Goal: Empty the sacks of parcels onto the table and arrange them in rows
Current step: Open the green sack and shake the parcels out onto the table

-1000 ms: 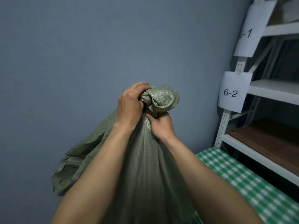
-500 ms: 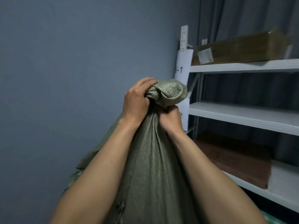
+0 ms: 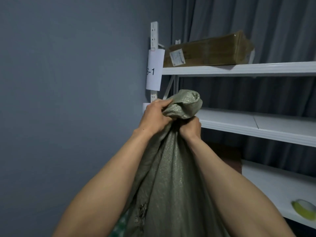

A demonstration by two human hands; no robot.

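Both hands clamped on sack neck, held up.
Left hand (image 3: 154,117) and right hand (image 3: 190,128) fingers curl tight around the green woven plastic sack (image 3: 171,177); bunched top bulges above fingers, body hangs below between forearms.

Dim, flat indoor light, soft shadows, wide-angle edge distortion

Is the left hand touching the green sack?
Touching. The head view shows the left hand gripping the bunched top of the green sack.
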